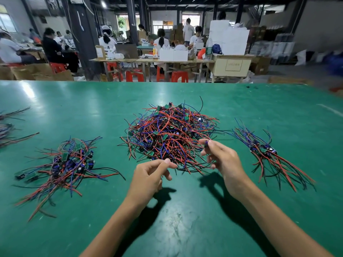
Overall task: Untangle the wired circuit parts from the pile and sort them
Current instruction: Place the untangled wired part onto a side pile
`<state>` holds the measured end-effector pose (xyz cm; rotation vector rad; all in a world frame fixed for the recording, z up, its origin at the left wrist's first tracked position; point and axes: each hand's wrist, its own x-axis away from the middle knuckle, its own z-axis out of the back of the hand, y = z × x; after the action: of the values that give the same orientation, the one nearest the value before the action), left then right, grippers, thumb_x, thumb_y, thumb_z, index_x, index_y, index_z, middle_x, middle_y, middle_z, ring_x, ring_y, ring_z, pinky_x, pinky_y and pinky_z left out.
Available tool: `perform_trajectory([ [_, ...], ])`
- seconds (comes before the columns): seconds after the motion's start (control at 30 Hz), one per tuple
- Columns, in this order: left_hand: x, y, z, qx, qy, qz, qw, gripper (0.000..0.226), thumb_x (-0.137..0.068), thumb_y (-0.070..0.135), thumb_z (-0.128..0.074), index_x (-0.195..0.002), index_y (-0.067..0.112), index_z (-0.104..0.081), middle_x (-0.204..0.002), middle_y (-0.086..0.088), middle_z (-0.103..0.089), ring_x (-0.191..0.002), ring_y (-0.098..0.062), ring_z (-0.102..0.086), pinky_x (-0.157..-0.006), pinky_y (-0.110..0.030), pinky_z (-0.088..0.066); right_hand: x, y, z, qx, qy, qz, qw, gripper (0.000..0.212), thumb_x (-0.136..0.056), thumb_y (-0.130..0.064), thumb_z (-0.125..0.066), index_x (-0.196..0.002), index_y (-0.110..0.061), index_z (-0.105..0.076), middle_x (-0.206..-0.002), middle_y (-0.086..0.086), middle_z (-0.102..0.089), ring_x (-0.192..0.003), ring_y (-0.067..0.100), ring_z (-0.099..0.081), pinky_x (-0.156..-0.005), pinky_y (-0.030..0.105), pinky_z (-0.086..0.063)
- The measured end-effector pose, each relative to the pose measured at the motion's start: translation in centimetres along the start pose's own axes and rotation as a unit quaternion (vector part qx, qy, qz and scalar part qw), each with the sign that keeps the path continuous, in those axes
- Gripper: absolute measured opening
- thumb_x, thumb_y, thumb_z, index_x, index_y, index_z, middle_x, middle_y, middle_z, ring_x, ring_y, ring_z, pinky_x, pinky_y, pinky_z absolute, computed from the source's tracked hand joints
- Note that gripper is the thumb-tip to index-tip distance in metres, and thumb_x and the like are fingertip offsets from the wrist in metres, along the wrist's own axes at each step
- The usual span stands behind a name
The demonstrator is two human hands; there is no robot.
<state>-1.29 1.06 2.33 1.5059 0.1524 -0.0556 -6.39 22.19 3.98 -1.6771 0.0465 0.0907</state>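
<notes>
A big tangled pile point(169, 130) of small green circuit boards with red, blue and black wires lies in the middle of the green table point(185, 210). My right hand point(222, 160) hovers at the pile's near right edge and pinches a small purple part point(206, 142) between thumb and forefinger, its wires trailing into the pile. My left hand point(150, 175) sits at the pile's near edge, thumb and forefinger pressed together; whether a wire is between them is too small to tell. A sorted bundle point(267, 151) lies to the right, a looser heap point(65, 164) to the left.
More wire bundles point(9, 127) lie at the table's far left edge. Beyond the table's far edge stand wooden benches point(148, 61), red stools point(134, 75), cardboard boxes and several seated people at work.
</notes>
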Motion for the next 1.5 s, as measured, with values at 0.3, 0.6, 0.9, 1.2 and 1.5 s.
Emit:
perform_trajectory([
  [0.3, 0.9, 0.1, -0.9, 0.089, -0.087, 0.01, 0.992, 0.032, -0.083, 0.041, -0.073, -0.109, 0.021, -0.078, -0.102, -0.002, -0.077, -0.058, -0.015, -0.051, -0.051, -0.02, -0.044, 4.1, 0.5, -2.8, -0.069, -0.161, 0.027, 0.984, 0.026, -0.09, -0.036, -0.068, -0.112, -0.024, -0.077, -0.091, 0.0, -0.074, -0.059, 0.007, -0.048, -0.053, 0.015, -0.038],
  [0.6, 0.5, -0.1, -0.5, 0.098, -0.035, -0.001, 0.995, 0.031, -0.078, 0.041, -0.075, -0.097, 0.017, -0.08, -0.097, -0.012, -0.077, -0.055, -0.013, -0.049, -0.052, -0.021, -0.042, 4.0, 0.0, -2.2, -0.021, -0.136, 0.013, 0.99, 0.022, -0.081, -0.03, -0.077, -0.103, -0.032, -0.074, -0.092, 0.013, -0.076, -0.059, 0.012, -0.052, -0.057, 0.019, -0.041],
  [0.9, 0.3, -0.2, -0.4, 0.112, -0.021, 0.024, 0.993, 0.034, -0.073, 0.044, -0.078, -0.094, 0.018, -0.082, -0.087, -0.005, -0.077, -0.054, -0.011, -0.049, -0.051, -0.019, -0.042, 3.9, 0.5, -2.5, -0.053, -0.064, -0.023, 0.996, 0.018, -0.09, -0.036, -0.07, -0.102, -0.024, -0.076, -0.096, 0.009, -0.079, -0.056, 0.012, -0.059, -0.055, 0.018, -0.044],
  [1.2, 0.6, -0.7, -0.7, 0.049, -0.048, 0.008, 0.998, 0.031, -0.075, 0.035, -0.086, -0.104, 0.027, -0.08, -0.08, -0.002, -0.074, -0.06, -0.009, -0.054, -0.058, -0.021, -0.045, 4.4, 1.5, -2.8, -0.032, -0.089, -0.039, 0.995, 0.027, -0.082, -0.043, -0.071, -0.103, -0.027, -0.078, -0.091, 0.004, -0.078, -0.054, 0.01, -0.057, -0.052, 0.015, -0.042],
  [1.5, -1.4, 1.1, 3.5, 0.135, 0.227, -0.116, 0.957, 0.015, -0.075, 0.03, -0.084, -0.086, 0.021, -0.081, -0.088, 0.002, -0.079, -0.069, -0.004, -0.065, -0.066, -0.02, -0.052, 4.4, 1.9, -2.9, 0.029, -0.125, -0.062, 0.99, 0.019, -0.092, -0.031, -0.069, -0.11, -0.029, -0.074, -0.096, 0.004, -0.079, -0.059, 0.011, -0.06, -0.051, 0.016, -0.045],
])
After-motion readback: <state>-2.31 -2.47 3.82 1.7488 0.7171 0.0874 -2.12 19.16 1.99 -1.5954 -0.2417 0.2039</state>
